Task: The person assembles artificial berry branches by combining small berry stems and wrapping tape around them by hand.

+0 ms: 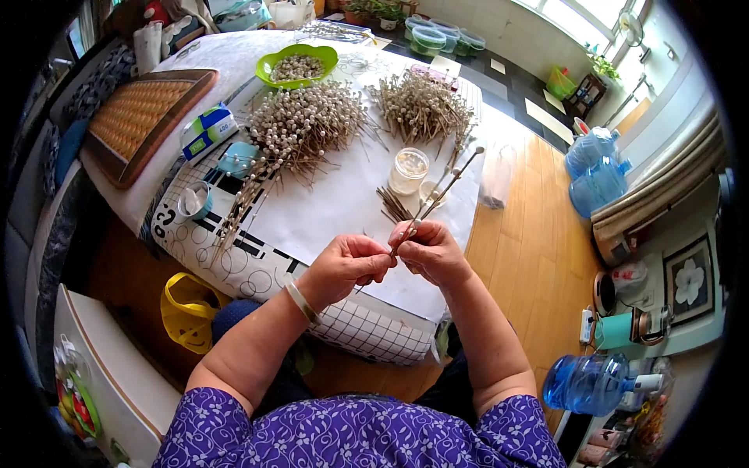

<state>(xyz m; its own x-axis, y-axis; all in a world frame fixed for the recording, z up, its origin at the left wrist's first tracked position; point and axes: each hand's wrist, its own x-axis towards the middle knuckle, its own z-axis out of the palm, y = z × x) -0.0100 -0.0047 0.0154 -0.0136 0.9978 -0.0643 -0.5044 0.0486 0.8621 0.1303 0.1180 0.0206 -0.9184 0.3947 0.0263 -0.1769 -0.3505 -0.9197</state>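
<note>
My right hand (433, 253) is closed around a thin dried stem (446, 189), which slants up and away to the right and carries small pale buds. At its lower end, the thumb and fingers of my left hand (355, 267) are pinched together on the stem. Just beyond my hands lie a small bundle of short brown twigs (394, 204), a clear jar (408, 171) and a small round lid or dish (431, 194). Two heaps of dried stems with round heads, a left heap (308, 125) and a right heap (421, 109), lie farther back.
A green bowl (331, 58) of round heads stands behind the heaps. To the left are a tissue pack (209, 132), a light-blue box (238, 158), a cup-like container (195, 200) and loose stems (248, 204). A yellow bag (186, 316) is beside the table; water bottles (599, 185) stand right.
</note>
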